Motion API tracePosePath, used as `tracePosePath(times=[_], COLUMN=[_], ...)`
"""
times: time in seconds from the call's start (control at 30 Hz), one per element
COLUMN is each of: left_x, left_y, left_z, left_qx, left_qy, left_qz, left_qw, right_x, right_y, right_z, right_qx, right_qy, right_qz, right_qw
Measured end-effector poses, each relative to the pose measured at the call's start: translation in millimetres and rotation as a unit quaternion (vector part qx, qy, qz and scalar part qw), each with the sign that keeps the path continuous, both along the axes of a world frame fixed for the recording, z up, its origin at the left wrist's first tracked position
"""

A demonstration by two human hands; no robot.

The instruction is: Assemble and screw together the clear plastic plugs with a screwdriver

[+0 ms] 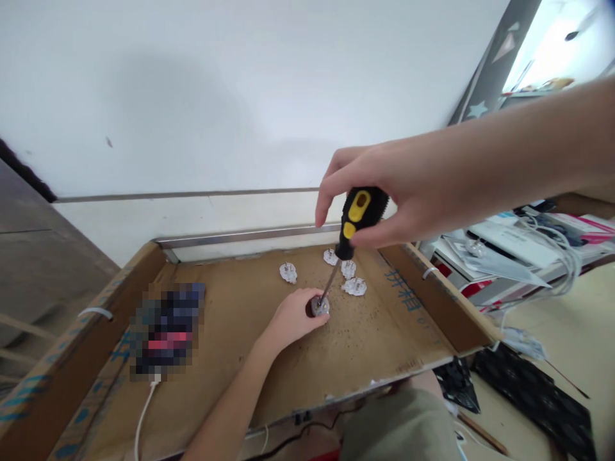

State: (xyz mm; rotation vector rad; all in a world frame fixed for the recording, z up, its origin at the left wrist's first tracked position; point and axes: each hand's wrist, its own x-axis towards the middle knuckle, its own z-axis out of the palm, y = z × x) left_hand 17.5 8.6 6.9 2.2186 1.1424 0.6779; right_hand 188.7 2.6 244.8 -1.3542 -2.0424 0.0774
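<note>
The left hand pinches a small, round, clear plastic piece on the brown cardboard tray, likely to keep it still. Above that piece, the right hand, loosely curled, holds a black-and-yellow screwdriver pointing down. Four whitish plastic pieces lie beyond it.

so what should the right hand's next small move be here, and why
Probably curl the raised fingers of the right hand in around the screwdriver handle for a firmer grip: one fingertip stands clear of it. The tip seems to be on the small round piece, which the left hand steadies, so a looser grip might let it slip.
</note>
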Motion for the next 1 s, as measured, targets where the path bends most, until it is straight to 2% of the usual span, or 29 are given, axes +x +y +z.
tracePosePath(times=[0.17,0.23,0.3,0.33,0.4,0.47,0.53,0.6,0.73,0.83,0.93,1.0], left_x=[-7,-12,-16,-17,-18,-18,-20,-24,-32,-29,-17,-7], left_y=[4,11,19,23,31,37,40,43,44,36,18,6], left_z=[4.0,4.3,1.9,-0.3,-6.0,-11.6,-15.1,-16.4,-14.8,-9.7,-1.1,3.7], left_qx=[0.093,0.128,0.165,0.182,0.206,0.222,0.232,0.235,0.224,0.228,0.258,0.257], left_qy=[-0.064,-0.088,-0.069,-0.041,0.033,0.090,0.116,0.122,0.108,0.071,0.010,-0.008], left_qz=[0.017,0.076,0.158,0.190,0.212,0.210,0.206,0.206,0.203,0.203,0.159,0.103], left_qw=[0.993,0.985,0.971,0.964,0.955,0.948,0.944,0.942,0.947,0.950,0.953,0.961], right_x=[-7,-14,-20,-22,-25,-25,-26,-27,-32,-31,-26,-22], right_y=[-13,-22,-29,-31,-32,-28,-25,-25,-31,-29,-22,-19], right_z=[24.6,36.9,44.1,45.0,42.4,37.0,33.3,33.3,37.8,38.4,39.3,41.0], right_qx=[-0.041,-0.083,-0.118,-0.117,-0.066,0.012,0.048,0.029,-0.063,-0.030,-0.016,-0.054], right_qy=[-0.191,-0.282,-0.342,-0.351,-0.354,-0.384,-0.415,-0.400,-0.355,-0.392,-0.425,-0.416], right_qz=[0.017,0.035,0.049,0.053,0.061,0.052,0.043,0.056,0.088,0.038,-0.001,0.032], right_qw=[0.981,0.955,0.931,0.928,0.931,0.922,0.908,0.914,0.928,0.919,0.905,0.907])
